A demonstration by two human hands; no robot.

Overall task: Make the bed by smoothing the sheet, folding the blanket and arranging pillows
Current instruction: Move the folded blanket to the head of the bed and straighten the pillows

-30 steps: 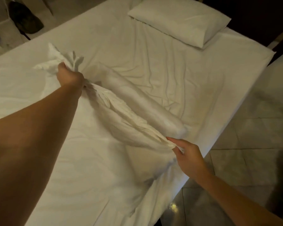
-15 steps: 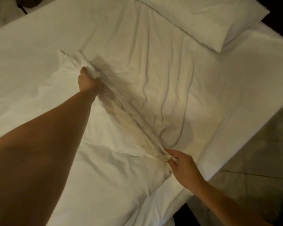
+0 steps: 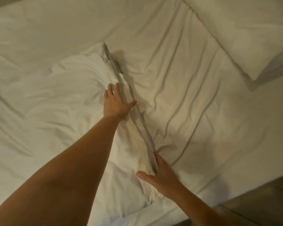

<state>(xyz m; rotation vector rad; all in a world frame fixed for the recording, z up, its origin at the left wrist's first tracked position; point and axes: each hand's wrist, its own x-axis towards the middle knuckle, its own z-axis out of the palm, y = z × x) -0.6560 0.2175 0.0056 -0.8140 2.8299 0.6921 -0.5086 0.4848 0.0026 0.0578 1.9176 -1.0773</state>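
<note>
A white blanket (image 3: 69, 98) lies folded on the left half of the bed, its layered edge running diagonally down the middle. My left hand (image 3: 115, 101) rests flat on the blanket beside that edge, fingers spread. My right hand (image 3: 160, 175) lies flat against the near end of the edge, thumb out to the left. The white sheet (image 3: 178, 82) to the right of the blanket is creased in long lines. A white pillow (image 3: 242, 33) lies at the top right.
The bed's right edge (image 3: 235, 185) drops to a grey tiled floor (image 3: 260, 207) at the bottom right. More white sheet stretches along the top and far left.
Both hands have let go of the bunched blanket edge and now lie flat on it. The blanket has been laid down on the bed. The view has moved closer.
</note>
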